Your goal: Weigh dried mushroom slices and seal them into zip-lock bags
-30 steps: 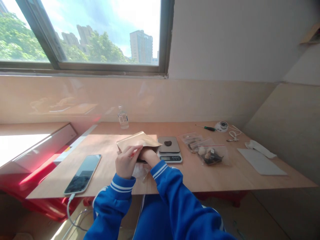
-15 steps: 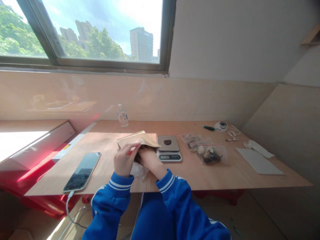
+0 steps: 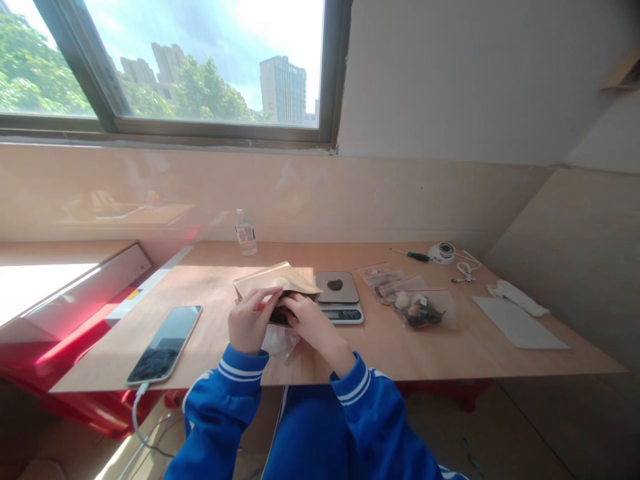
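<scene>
Through the head camera, the one view here, I see a person in blue sleeves seated at a wooden tabletop (image 3: 380, 353), and I take my bearings from the white kitchen scale (image 3: 340, 315). A dark, flattish piece (image 3: 335, 285) lies on its plate. Just left of the scale is the brown paper bag (image 3: 273, 277), its mouth open toward the person; its corner overlaps the scale's edge from here, and I can't tell whether they touch. The left hand (image 3: 249, 320) has its grip pinched on the bag's rim. The right hand (image 3: 309, 323), nearer the scale, has its fingertips at the bag's opening, over something dark inside; I can't tell whether its grip has hold of anything. A crumpled clear plastic bag (image 3: 280, 342) sits beneath them, left and in front of the scale.

Well left of the scale lies a phone (image 3: 165, 345) with a cable (image 3: 142, 392) plugged in; behind and left stands a clear bottle (image 3: 246, 237). Right of the scale are zip bags (image 3: 420, 310) with dark and pale pieces inside. Beyond those, back and right, are a green-handled screwdriver (image 3: 419, 256) and a small white dome camera (image 3: 443, 252). Farthest right lies a white sheet (image 3: 520, 327).
</scene>
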The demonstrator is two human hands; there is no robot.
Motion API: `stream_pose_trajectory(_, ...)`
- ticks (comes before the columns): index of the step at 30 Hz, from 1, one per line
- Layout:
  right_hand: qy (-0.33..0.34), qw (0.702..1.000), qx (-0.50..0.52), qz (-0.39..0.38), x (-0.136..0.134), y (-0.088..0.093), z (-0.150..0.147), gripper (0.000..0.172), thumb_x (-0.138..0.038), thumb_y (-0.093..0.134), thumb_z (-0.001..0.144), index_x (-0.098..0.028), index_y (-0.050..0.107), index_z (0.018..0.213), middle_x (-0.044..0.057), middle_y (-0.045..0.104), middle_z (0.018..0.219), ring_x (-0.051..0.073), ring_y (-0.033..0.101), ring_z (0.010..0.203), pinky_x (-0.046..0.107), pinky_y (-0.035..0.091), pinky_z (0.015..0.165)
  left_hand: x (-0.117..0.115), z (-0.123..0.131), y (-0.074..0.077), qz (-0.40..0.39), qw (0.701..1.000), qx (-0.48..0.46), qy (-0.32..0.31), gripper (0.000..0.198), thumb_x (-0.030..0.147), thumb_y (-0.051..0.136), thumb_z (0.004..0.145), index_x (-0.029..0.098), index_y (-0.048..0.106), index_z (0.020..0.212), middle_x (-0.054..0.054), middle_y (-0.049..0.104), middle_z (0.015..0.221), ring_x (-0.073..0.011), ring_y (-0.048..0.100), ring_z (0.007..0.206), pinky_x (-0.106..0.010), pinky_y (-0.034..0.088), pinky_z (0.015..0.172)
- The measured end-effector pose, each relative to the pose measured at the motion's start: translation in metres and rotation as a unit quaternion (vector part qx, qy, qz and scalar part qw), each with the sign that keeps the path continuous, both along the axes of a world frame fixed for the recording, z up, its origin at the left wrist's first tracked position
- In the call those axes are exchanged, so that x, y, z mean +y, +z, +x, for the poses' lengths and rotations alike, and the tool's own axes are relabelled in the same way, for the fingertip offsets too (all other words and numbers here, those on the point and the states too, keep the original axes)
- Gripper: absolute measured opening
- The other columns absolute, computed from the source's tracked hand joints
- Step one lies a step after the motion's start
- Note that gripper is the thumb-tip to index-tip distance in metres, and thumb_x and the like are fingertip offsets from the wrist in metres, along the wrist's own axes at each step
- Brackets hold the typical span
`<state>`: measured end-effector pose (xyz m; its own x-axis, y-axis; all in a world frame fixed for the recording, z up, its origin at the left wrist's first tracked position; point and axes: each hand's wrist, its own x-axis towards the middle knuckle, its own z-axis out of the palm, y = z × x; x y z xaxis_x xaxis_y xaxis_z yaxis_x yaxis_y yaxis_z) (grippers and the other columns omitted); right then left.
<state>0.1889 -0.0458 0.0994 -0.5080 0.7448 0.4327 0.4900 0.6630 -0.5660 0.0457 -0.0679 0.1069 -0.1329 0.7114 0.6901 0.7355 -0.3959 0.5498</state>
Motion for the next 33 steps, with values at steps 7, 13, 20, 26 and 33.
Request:
stream_pose_trajectory(7,0.009,0.997,0.072,0.008,-0.005,0.006,0.01,0.034,-0.002,0.042,0.084,-0.02,0.063,0.104,0.004,0.063,0.101,0.016,0.055,0.102,0.031,0.044,0.094,0.004,0.001,0.003,-0.017,1.0,-0.011,-0.02,0.023,0.042,0.055,0.083,0.025,0.07,0.09,0.001,0.07,0.091,-0.0101,0.064,0.068,-0.019,0.05,0.062)
stream_pose_trajectory(13,-0.028,0.992,0.118,0.038,-0.005,0.001,0.011,0.035,-0.004,0.044,0.084,-0.022,0.062,0.107,0.004,0.063,0.1,0.017,0.054,0.102,0.033,0.044,0.094,0.004,0.003,0.003,-0.021,0.999,-0.011,-0.025,0.026,0.044,0.053,0.084,0.024,0.07,0.09,-0.001,0.07,0.09,-0.0114,0.065,0.068,-0.02,0.051,0.062)
stream_pose_trajectory(20,-0.055,0.981,0.174,0.058,-0.007,-0.002,0.012,0.03,-0.008,0.045,0.084,-0.023,0.065,0.102,0.004,0.065,0.097,0.017,0.057,0.096,0.033,0.046,0.089,0.004,0.003,0.004,-0.022,1.0,-0.008,-0.018,0.025,0.044,0.053,0.084,0.026,0.069,0.089,0.001,0.07,0.091,-0.0103,0.065,0.068,-0.019,0.051,0.061)
stream_pose_trajectory(26,-0.081,0.945,0.315,-0.033,-0.014,0.002,0.024,0.019,-0.016,0.052,0.082,-0.021,0.067,0.093,0.003,0.068,0.095,0.017,0.063,0.088,0.029,0.051,0.074,0.007,-0.001,0.008,-0.022,1.0,-0.009,-0.002,0.022,0.041,0.054,0.083,0.026,0.07,0.089,0.002,0.07,0.09,-0.0095,0.063,0.064,-0.019,0.049,0.059)
stream_pose_trajectory(33,-0.144,0.864,0.461,-0.139,0.004,-0.012,0.072,0.023,-0.032,0.065,0.074,-0.018,0.067,0.092,0.008,0.07,0.095,0.021,0.065,0.089,0.033,0.056,0.072,0.018,-0.013,0.015,-0.007,1.0,-0.009,0.022,0.023,0.042,0.055,0.082,0.026,0.07,0.088,0.002,0.07,0.089,-0.0093,0.062,0.063,-0.02,0.049,0.061)
